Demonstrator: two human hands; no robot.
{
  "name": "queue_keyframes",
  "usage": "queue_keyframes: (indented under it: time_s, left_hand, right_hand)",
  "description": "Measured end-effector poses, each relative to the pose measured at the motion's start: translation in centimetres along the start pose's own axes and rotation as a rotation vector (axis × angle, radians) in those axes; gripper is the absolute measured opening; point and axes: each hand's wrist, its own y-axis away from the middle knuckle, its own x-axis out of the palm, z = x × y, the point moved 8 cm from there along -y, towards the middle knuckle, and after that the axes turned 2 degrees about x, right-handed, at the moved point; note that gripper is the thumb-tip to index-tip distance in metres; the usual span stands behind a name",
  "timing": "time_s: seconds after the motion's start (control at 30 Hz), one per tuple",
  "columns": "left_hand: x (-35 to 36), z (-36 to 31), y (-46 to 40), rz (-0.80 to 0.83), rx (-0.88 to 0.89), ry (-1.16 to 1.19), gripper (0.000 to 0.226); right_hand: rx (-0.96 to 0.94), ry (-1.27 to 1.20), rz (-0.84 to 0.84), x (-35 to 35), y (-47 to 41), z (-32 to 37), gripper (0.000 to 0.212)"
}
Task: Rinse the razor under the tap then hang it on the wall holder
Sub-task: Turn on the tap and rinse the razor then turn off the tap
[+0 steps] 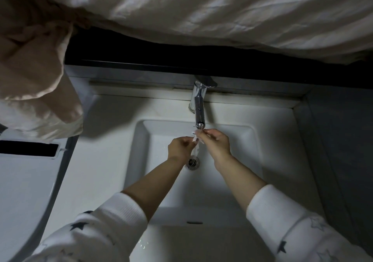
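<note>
Chrome tap (198,108) at upper centre over white basin (238,161); small razor (194,135) just below the spout, in running water above the drain (192,162), pinched by fingers of left hand (180,147) and right hand (215,142), both closed on it

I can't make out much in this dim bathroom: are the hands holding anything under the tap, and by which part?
Both the left hand and right hand pinch a small pale razor below the spout; the exact part gripped is too small to tell.
</note>
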Motion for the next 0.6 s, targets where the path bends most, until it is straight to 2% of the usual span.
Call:
queue_keyframes:
  time_s: [0.23,0.33,0.47,0.53,0.6]
  left_hand:
    - [-0.5,0.1,0.1,-0.011,0.01,-0.039,0.025]
    - [-0.6,-0.1,0.1,-0.005,0.018,-0.044,0.025]
    - [-0.5,-0.2,0.3,0.001,0.04,-0.046,0.024]
    - [-0.5,-0.2,0.2,-0.003,0.037,-0.035,0.026]
    - [-0.6,-0.3,0.1,0.003,0.041,-0.047,0.025]
  right_hand:
    - [0.05,0.017,-0.032,-1.0,0.1,0.0,0.011]
    - [0.049,0.011,-0.001,-0.8,0.3,-0.1,0.015]
    - [0.028,0.049,0.046,-0.1,0.6,-0.2,0.036]
    - [0.012,0.059,0.05,-0.1,0.5,-0.1,0.031]
    - [-0.003,0.065,0.043,-0.3,0.4,0.0,0.015]
